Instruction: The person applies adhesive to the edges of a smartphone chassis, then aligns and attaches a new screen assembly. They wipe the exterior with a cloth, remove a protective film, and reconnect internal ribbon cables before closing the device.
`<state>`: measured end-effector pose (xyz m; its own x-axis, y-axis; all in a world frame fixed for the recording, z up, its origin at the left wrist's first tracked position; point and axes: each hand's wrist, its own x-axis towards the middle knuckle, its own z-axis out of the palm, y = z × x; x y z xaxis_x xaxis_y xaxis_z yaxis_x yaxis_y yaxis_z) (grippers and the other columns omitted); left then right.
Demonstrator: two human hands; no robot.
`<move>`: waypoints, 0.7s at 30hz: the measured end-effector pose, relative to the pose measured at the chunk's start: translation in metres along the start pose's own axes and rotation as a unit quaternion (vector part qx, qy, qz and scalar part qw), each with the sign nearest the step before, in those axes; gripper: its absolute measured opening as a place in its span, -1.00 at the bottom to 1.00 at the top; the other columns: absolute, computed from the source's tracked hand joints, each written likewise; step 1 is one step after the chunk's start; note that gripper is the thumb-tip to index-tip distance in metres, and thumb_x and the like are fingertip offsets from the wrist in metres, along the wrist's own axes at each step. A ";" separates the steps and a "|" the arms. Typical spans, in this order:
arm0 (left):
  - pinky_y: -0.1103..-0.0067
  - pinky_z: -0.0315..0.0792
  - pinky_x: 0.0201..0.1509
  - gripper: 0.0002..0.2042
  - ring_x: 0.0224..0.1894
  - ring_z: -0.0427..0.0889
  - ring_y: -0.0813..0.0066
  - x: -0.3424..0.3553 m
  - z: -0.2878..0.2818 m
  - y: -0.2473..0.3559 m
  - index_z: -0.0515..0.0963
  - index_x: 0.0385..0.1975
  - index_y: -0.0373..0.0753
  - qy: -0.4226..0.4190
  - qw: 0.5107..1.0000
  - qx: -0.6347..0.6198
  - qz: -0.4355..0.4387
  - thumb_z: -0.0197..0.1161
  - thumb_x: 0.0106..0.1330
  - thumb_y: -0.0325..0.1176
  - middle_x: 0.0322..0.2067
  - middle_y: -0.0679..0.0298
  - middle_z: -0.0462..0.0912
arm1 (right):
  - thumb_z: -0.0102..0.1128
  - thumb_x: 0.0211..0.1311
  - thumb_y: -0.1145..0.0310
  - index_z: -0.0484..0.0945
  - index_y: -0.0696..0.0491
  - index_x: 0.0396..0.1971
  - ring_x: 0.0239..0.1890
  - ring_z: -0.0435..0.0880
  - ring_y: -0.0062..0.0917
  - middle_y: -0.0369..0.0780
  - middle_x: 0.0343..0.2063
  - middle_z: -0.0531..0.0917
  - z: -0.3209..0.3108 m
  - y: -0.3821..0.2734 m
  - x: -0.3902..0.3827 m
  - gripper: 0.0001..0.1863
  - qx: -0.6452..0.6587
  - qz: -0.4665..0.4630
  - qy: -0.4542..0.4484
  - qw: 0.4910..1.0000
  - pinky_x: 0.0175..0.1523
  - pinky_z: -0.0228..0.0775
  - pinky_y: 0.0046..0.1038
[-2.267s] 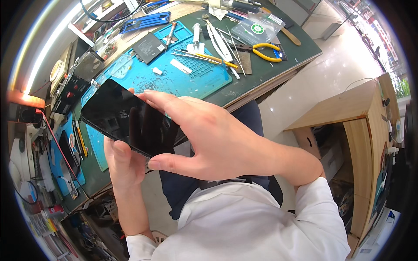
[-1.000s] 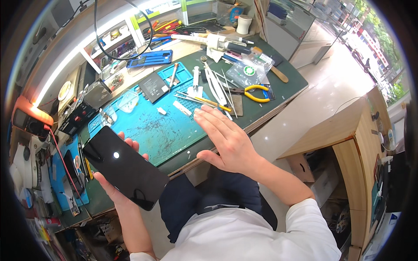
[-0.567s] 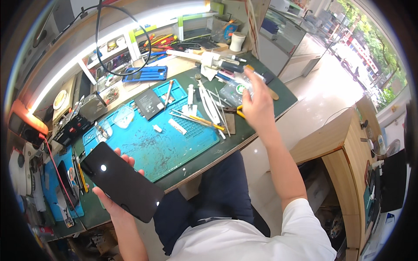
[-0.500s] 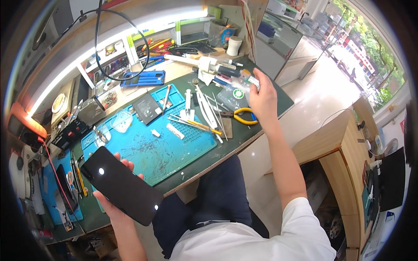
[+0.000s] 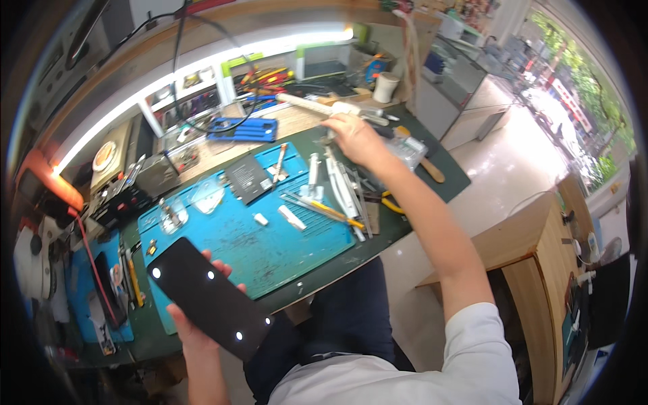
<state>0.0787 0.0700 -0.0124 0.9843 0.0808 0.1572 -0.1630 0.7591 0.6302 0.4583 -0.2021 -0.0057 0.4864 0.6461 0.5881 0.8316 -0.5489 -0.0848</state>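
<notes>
Fingers of the left hand (image 5: 196, 324) curl up around the edges of a black phone (image 5: 208, 298), cradling it from beneath so its dark glass faces up; 4 small bright spots of reflected light sit on the screen. That phone hangs just off the near edge of the bench (image 5: 432, 169), low on the person's left, kept flat, probably so the glass stays clear of the clutter. Fingers of the right hand (image 5: 356, 137) reach far across to the back of the bench, bent down over a pale long tool or strip lying there; whether they pinch it or only touch it I cannot tell, since the back of the hand hides the tips.

Going by size, the green bench carries everything, and on it lies a wide blue work mat (image 5: 250, 236), set in front of the person as the soft working surface. A smaller blue mat (image 5: 101, 297) sits further left. Behind, a blue rack (image 5: 244, 128) holds tools upright within arm's reach. On the big mat rests a dark flat rectangular part (image 5: 247, 178), then a row of tweezers and metal picks (image 5: 337, 189) fanned out beside the right forearm, a yellow-handled tool (image 5: 331, 214) lying across them, yellow pliers (image 5: 391, 202) at the mat's right, and 2 small white pieces (image 5: 277, 217) near the middle.
</notes>
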 end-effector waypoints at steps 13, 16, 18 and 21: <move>0.04 0.29 0.49 0.09 0.46 0.30 0.23 0.004 0.000 0.004 -0.02 0.53 -0.29 -0.050 0.999 -0.020 0.000 0.30 0.22 0.38 0.38 0.10 0.36 | 0.16 0.31 0.50 0.65 0.04 -0.22 -0.09 0.66 -0.17 -0.08 -0.19 0.68 -0.035 -0.011 -0.010 -0.87 0.048 0.203 0.162 0.964 0.04 0.48 -0.23; 0.04 0.30 0.48 0.10 0.46 0.29 0.22 0.005 -0.003 0.004 -0.01 0.53 -0.29 -0.044 0.998 -0.038 0.007 0.28 0.21 0.41 0.37 0.09 0.37 | 0.13 0.31 0.54 0.73 0.06 -0.16 -0.21 0.72 -0.37 -0.13 -0.26 0.73 -0.044 -0.019 -0.015 -0.78 0.118 0.278 0.167 0.939 -0.07 0.52 -0.36; 0.04 0.31 0.47 0.11 0.46 0.30 0.21 0.006 -0.002 0.005 0.00 0.53 -0.29 -0.035 0.998 -0.044 0.011 0.27 0.20 0.42 0.37 0.09 0.38 | 0.14 0.30 0.56 0.75 0.08 -0.17 -0.28 0.73 -0.49 -0.18 -0.33 0.76 -0.054 -0.026 -0.015 -0.77 0.199 0.328 0.110 0.917 -0.16 0.52 -0.43; 0.05 0.30 0.48 0.10 0.46 0.30 0.22 0.005 0.001 0.009 0.01 0.53 -0.28 -0.019 0.997 -0.066 0.022 0.26 0.20 0.43 0.37 0.10 0.38 | 0.21 0.28 0.56 0.76 0.11 -0.17 -0.47 0.69 -0.60 -0.23 -0.41 0.78 -0.059 -0.056 -0.018 -0.79 0.266 0.316 0.111 0.904 -0.31 0.50 -0.50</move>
<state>0.0824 0.0770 -0.0053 0.9727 0.0927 0.2128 -0.1926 0.8342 0.5168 0.3876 -0.2143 0.0357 0.8923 0.1380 0.4297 0.4472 -0.4000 -0.8000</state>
